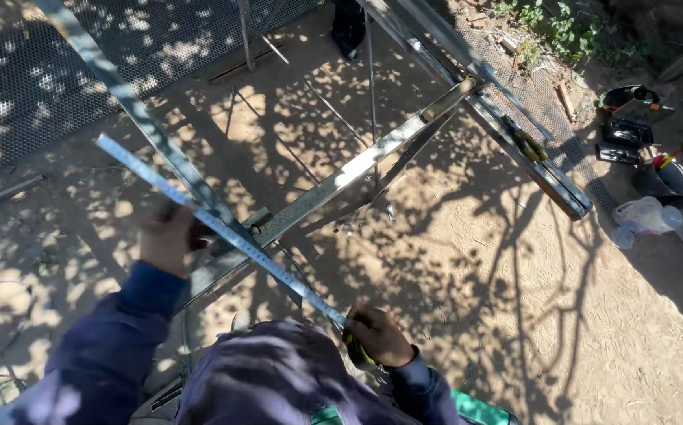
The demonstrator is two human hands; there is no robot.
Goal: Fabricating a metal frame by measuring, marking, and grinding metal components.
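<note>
The fingers of the right hand (379,334) are curled shut around the dark-and-yellow case of a tape measure (357,350), down at about six o'clock, just above the person's blue sleeve. From that case the pale metal tape blade (223,228) runs up toward ten o'clock, lying slantwise across the grey steel angle-bar frame (357,169). The left hand (166,236) sits at about eight o'clock, pressed onto the blade where it crosses the frame's near bar; it is blurred, so whether its fingers pinch the blade or only hold it flat I cannot tell.

As I judge it, a length is being taken across the frame, blade drawn out and held down at both ends. The next move would call for keeping the blade taut and straight while the mark is read (it looks a little slack to me).

The blade's far tip beyond the left hand is soft and hard to place. The graduations cannot be read. Dappled shade breaks up the sandy ground (514,315), and the dark tools (629,118) at two o'clock are too small to name.
</note>
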